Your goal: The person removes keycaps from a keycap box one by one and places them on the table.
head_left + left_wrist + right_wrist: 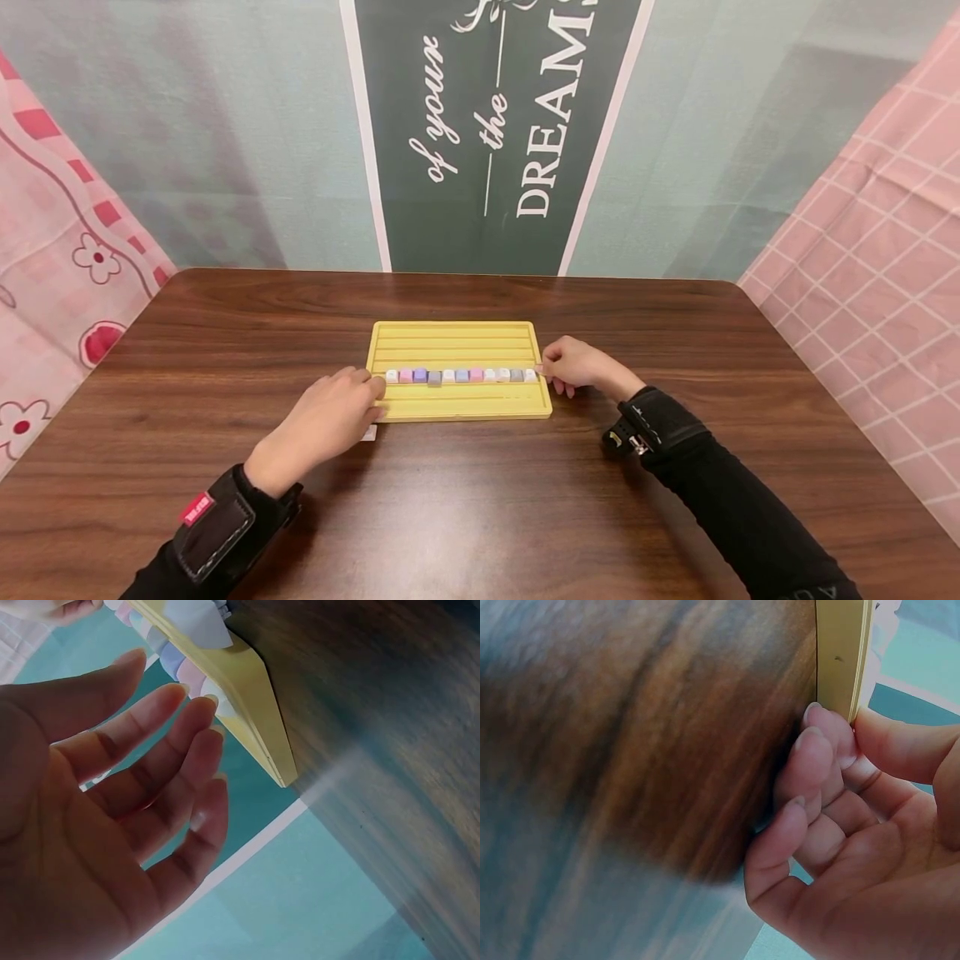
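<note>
A shallow yellow tray [457, 408] with ridged rows lies on the table. Along one row sits a line of small keycaps [448, 377] in white, pink, purple, blue and grey; one grey keycap [434, 379] sits slightly lower than its neighbours. My left hand [333, 417] is at the tray's left edge with loosely bent fingers and nothing in them; whether they touch the tray, I cannot tell. At the right edge, my right hand [581, 367] holds the tray's rim, thumb [900, 746] at the top and curled fingers against the side.
A small white piece [370, 433] shows at the tray's front left corner, partly hidden by the left hand. Brown wood-grain table [465, 508] surrounds the tray. Behind hangs a green cloth [480, 233] with lettering; pink patterned cloths [885, 250] hang at both sides.
</note>
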Demonstrator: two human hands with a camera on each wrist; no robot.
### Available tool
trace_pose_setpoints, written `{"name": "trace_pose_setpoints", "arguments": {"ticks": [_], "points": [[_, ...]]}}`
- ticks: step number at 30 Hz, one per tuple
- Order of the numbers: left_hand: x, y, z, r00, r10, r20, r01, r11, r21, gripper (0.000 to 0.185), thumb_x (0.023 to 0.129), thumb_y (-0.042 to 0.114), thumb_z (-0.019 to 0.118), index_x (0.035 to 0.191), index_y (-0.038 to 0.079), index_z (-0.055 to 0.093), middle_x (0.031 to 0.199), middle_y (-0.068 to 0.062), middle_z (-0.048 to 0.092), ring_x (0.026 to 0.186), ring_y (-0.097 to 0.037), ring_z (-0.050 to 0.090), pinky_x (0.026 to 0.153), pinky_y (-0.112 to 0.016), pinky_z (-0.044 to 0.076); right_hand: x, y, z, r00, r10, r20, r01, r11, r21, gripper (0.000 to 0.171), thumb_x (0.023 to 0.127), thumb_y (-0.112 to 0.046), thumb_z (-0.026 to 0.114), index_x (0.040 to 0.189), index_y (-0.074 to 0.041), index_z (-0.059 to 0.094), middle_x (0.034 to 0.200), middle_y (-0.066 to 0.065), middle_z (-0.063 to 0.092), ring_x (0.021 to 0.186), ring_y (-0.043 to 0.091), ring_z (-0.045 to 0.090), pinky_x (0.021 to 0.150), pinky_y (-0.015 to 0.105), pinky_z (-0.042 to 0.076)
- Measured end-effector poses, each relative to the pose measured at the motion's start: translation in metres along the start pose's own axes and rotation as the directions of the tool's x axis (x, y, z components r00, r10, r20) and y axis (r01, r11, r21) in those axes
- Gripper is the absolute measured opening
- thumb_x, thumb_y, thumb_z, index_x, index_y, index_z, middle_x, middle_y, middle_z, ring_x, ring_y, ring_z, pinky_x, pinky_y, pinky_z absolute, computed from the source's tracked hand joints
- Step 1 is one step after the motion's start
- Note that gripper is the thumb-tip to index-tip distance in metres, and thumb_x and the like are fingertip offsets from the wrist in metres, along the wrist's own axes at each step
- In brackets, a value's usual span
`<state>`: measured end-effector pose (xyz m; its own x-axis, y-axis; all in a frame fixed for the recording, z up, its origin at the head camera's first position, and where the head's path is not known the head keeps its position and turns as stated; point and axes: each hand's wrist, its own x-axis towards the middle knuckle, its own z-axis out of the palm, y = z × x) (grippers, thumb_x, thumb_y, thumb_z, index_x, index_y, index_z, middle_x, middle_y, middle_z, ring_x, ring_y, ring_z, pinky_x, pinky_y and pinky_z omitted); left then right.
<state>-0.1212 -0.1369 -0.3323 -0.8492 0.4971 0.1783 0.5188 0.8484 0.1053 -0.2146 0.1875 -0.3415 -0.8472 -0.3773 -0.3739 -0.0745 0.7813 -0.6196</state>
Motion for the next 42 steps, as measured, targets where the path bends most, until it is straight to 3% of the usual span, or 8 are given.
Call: {"name": "trace_pose_setpoints", "arguments": {"ticks": [10,15,21,29,42], "points": [[0.003,-0.003,0.003,1.0,-0.031,0.001,0.031,0.999,-0.021,0.019,0.078,0.01,0.075,0.09,0.002,0.063,0.08,-0.009,0.06,0.073,-0.023,0.057,0.057,-0.035,0.045,0.0,0.0,0.0,1.0,0.009,-0.001,-0.009,1.0,0.006,0.032,0.095,-0.014,0.053,0.065,-0.003,0.053,0.055,0.006,0.051,0.044,0.015,0.047,0.046,0.027,0.04],[0.006,-0.005,0.006,0.999,-0.033,-0.025,0.032,0.999,-0.024,0.018,0.078,0.011,0.075,0.087,0.002,0.062,0.077,-0.008,0.059,0.069,-0.023,0.055,0.056,-0.034,0.044,0.001,0.001,0.0,1.0,0.015,0.0,-0.015,1.0,0.013,0.032,0.096,-0.014,0.052,0.065,-0.003,0.053,0.056,0.006,0.051,0.045,0.015,0.047,0.047,0.028,0.041],[0.009,-0.006,0.006,0.999,-0.048,-0.011,0.048,0.998,-0.043,0.017,0.079,0.011,0.074,0.086,0.002,0.06,0.074,-0.006,0.055,0.067,-0.022,0.053,0.054,-0.032,0.041,0.001,0.002,0.0,1.0,0.016,0.0,-0.016,1.0,0.019,0.032,0.096,-0.014,0.052,0.066,-0.003,0.052,0.056,0.006,0.051,0.045,0.015,0.047,0.047,0.027,0.041],[0.013,-0.01,0.011,0.998,-0.051,-0.038,0.049,0.998,-0.04,0.017,0.08,0.006,0.072,0.092,0.0,0.063,0.083,-0.011,0.061,0.074,-0.025,0.057,0.059,-0.035,0.046,0.001,0.002,0.0,1.0,0.001,0.003,-0.001,1.0,0.016,0.032,0.096,-0.014,0.052,0.065,-0.003,0.052,0.056,0.006,0.051,0.045,0.015,0.047,0.048,0.028,0.041],[0.019,-0.013,0.016,0.995,-0.043,-0.092,0.039,0.998,-0.041,0.016,0.078,0.007,0.074,0.086,0.001,0.061,0.071,-0.005,0.05,0.065,-0.021,0.051,0.051,-0.031,0.039,0.001,0.001,0.001,1.0,0.0,-0.001,0.0,1.0,0.016,0.033,0.095,-0.013,0.053,0.064,-0.003,0.052,0.055,0.006,0.051,0.044,0.015,0.046,0.047,0.027,0.041]]}}
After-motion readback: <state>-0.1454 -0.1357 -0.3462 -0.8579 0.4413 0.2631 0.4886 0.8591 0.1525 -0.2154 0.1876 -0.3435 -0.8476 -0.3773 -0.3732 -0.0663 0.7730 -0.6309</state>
